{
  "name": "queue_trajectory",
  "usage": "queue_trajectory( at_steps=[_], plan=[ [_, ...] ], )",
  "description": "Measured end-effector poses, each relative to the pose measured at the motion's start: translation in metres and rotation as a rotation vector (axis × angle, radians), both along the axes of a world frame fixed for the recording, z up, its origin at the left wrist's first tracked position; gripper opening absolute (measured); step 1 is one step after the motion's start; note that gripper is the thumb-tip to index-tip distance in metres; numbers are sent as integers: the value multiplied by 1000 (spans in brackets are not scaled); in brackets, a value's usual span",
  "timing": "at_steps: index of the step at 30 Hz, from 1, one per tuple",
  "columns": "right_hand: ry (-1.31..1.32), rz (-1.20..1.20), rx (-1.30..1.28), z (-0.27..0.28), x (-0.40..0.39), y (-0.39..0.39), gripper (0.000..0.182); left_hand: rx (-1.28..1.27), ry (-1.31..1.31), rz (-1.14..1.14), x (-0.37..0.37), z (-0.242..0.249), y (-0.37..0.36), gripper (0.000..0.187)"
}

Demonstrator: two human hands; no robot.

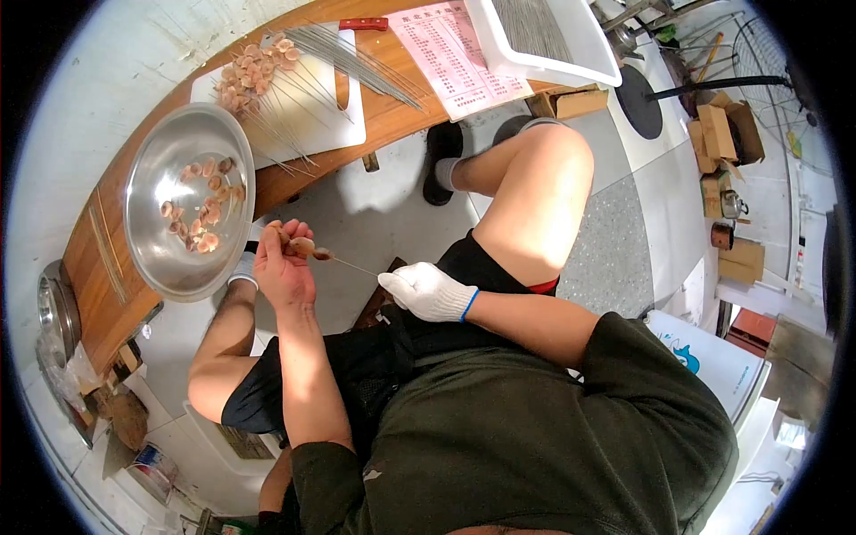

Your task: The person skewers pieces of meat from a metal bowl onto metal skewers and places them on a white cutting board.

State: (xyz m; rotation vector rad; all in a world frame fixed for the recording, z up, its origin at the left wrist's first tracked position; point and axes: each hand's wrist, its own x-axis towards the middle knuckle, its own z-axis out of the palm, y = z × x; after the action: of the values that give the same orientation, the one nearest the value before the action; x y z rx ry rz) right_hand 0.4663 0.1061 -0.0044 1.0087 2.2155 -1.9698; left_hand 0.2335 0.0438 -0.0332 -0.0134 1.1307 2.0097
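Observation:
My right hand (428, 291), in a white knit glove with a blue cuff, is closed round the bare end of a thin metal skewer (355, 267). Several small brownish-pink pieces of meat (303, 247) are threaded toward its other end. Bare fingers of my left hand (287, 267) pinch a piece at that end, beside the rim of a wide steel bowl (189, 276). Loose pieces (210, 210) of the same kind lie in the bowl. On a white cutting board (343, 132) rest loaded skewers (259, 76), their pieces bunched together at the far end.
Bare metal skewers (366, 71) and a red-handled knife (364, 24) lie by the board on the wooden table (98, 303). A printed pink sheet (450, 53) lies beside a white tub (584, 67) of skewers. A stand fan (642, 100) and cardboard boxes (727, 129) are at the right.

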Motion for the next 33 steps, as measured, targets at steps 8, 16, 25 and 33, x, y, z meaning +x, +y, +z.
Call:
queue_trajectory(
  at_steps=[8,16,25,33],
  plan=[
    [-72,-26,-113,-2,-1,1,51,-54,22,9,5,-2,2,21],
    [-69,-36,-254,9,-12,13,52,-24,-106,-10,-5,8,-2,41],
    [222,-190,-383,18,-20,47,42,-51,-9,-51,-19,28,4,40],
    [104,-55,459,31,-114,176,30,-125,124,65,-51,37,-17,36]
  ],
)
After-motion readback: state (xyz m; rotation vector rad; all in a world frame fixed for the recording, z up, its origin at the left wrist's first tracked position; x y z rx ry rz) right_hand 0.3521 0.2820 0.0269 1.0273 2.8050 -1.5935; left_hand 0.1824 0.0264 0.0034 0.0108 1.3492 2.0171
